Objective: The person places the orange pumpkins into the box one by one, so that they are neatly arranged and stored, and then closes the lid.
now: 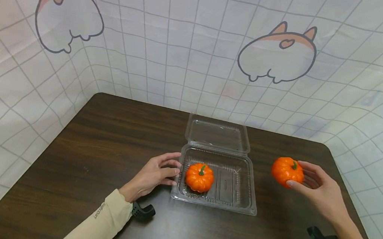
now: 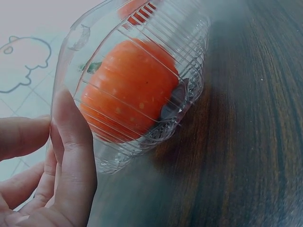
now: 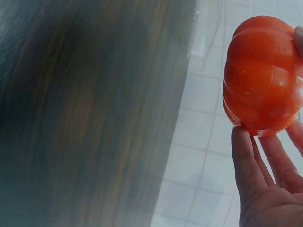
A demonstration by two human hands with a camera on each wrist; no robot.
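Observation:
A clear plastic clamshell container [image 1: 237, 183] lies on the table with its lid tipped back. Inside its left half rests a small orange pumpkin [image 1: 199, 178] with a green stem; in the left wrist view this pumpkin [image 2: 130, 90] shows through the ribbed wall. My left hand [image 1: 156, 173] pinches the container's left rim between thumb and fingers. To the right of the container, my right hand [image 1: 325, 195] holds a second orange pumpkin [image 1: 283, 171] above the table. Thumb and fingertips grip that pumpkin [image 3: 260, 75] around its side in the right wrist view.
The open lid [image 1: 218, 134] lies behind the container, toward the back edge of the dark wood table [image 1: 109, 139]. A white grid-patterned curtain [image 1: 182, 58] with cartoon drawings surrounds the table at the back and sides.

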